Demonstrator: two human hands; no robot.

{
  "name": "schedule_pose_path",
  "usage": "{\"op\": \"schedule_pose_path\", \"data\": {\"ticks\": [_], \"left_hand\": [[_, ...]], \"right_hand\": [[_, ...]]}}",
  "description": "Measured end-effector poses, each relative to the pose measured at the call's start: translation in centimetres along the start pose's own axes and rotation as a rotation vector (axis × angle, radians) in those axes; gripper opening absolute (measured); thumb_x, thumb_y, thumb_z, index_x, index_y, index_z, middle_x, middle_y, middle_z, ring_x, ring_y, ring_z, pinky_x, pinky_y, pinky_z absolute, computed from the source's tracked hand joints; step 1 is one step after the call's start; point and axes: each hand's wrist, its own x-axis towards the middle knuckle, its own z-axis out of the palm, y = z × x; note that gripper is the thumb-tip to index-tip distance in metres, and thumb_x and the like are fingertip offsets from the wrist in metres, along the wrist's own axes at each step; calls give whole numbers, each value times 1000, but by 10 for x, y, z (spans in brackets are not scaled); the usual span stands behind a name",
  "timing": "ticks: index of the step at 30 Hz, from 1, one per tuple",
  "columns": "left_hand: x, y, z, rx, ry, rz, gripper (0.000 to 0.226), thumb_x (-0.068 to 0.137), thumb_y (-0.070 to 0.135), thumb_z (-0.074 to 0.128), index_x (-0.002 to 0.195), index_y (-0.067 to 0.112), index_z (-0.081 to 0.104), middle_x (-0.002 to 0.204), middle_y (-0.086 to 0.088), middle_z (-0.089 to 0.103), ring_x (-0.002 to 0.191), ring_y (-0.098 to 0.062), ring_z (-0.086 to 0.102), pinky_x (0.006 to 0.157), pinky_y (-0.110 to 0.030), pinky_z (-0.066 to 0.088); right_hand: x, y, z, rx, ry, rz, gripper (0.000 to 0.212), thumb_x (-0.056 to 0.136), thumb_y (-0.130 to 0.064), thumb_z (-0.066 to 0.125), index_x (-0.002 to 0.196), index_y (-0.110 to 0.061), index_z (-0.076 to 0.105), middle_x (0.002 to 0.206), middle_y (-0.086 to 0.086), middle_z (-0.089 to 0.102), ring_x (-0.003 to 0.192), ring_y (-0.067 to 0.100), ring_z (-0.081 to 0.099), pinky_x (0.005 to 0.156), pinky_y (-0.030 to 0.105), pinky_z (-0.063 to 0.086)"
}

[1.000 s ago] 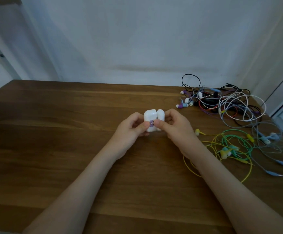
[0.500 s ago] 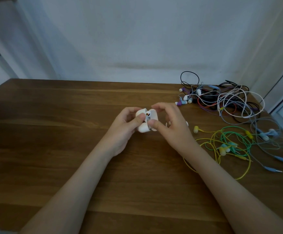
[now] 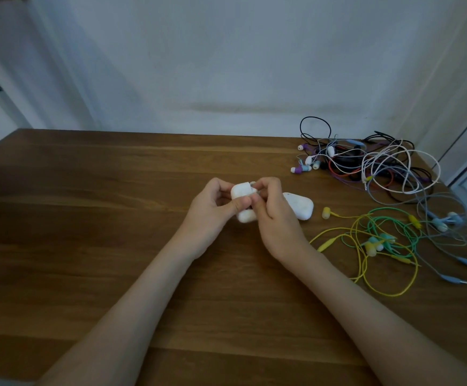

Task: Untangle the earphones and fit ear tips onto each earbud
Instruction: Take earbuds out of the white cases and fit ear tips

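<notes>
Looks to be at the preparatory step: fetching ear tips from a container, with no cable yet in hand. Gripping a small white case [image 3: 242,190] in the left hand [image 3: 213,213], fingers curled behind it and thumb pressed on the front, just above the middle of the table [image 3: 115,218]. Pinching at the top edge of that case with thumb and forefinger of the right hand [image 3: 275,218]; cannot tell whether prising the lid or plucking something out, and cannot make out any tip at the fingertips. Leaving a second case [image 3: 300,207] flat on the wood just beyond the right hand, partly hidden by it. Leaving the earphones untouched on the right: a dark mixed tangle [image 3: 366,165] near the far corner, and nearer, a yellow and green bundle [image 3: 379,240] looped together, apart from both hands. Next, probably: lift one tip clear, put the case down, then reach right for a loose bud such as the yellow earbud [image 3: 326,212]. Calls for a fine, steady pinch on something small and easily dropped, and for freeing one hand before any untangling.
</notes>
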Motion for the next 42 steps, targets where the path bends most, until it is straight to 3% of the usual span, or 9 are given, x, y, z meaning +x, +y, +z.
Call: {"op": "schedule_pose_path", "data": {"ticks": [3,9,20,26,30,33,36,39,42], "left_hand": [[1,0,-1,76,-15,34,27,79,28,72,99,18,58,96,5,68,86,-2,64,72,-17,49],[-1,2,-1,99,-31,63,28,79,25,73,101,19,55,102,3,67,92,-6,65,77,-20,52],[-1,4,0,208,11,32,23,82,31,72,98,27,55,101,7,66,93,-7,63,81,-27,52],[3,4,-6,341,190,-66,23,88,25,63,108,23,53,99,9,57,87,-5,55,66,-19,42],[5,0,-12,536,229,-109,18,90,28,56,106,20,52,92,7,54,81,-8,51,59,-22,34],[8,-7,-14,689,255,-64,21,92,35,54,106,21,56,95,4,55,95,-15,51,70,-26,38],[8,-11,-16,820,261,-89,37,95,42,50,124,22,57,117,-2,51,116,-19,40,91,-29,36],[3,-6,-14,771,336,79,33,94,39,53,123,25,59,126,-1,47,119,-14,35,98,-32,33],[1,-1,-8,724,180,314,22,91,43,56,106,30,64,102,14,57,101,-3,42,90,-29,28]], "right_hand": [[4,0,-3,82,-22,106,6,101,-21,40,107,-20,40,89,-11,46,78,1,47,69,19,39],[5,1,-3,182,-49,248,12,101,-30,41,107,-22,47,95,-9,54,85,4,51,76,26,41],[2,1,1,74,71,165,13,102,-26,35,100,-17,43,84,-5,48,73,5,44,62,24,36],[2,4,0,-162,53,109,10,103,-23,34,103,-16,40,78,-6,45,64,6,43,52,17,33],[1,3,-1,-300,-76,18,3,101,-23,39,100,-22,41,86,-9,45,73,4,46,59,18,34],[1,2,-1,-315,-130,-2,4,100,-21,44,103,-21,46,94,-8,47,83,6,49,70,23,43],[2,2,-2,-253,-114,42,6,99,-19,45,103,-23,48,95,-10,49,86,4,51,70,20,43],[3,5,-3,-134,-63,75,8,98,-17,48,103,-23,51,95,-7,55,85,3,52,67,12,40],[4,6,-5,-71,-26,46,9,96,-15,51,102,-23,51,90,-10,55,84,1,53,69,11,41]]}}
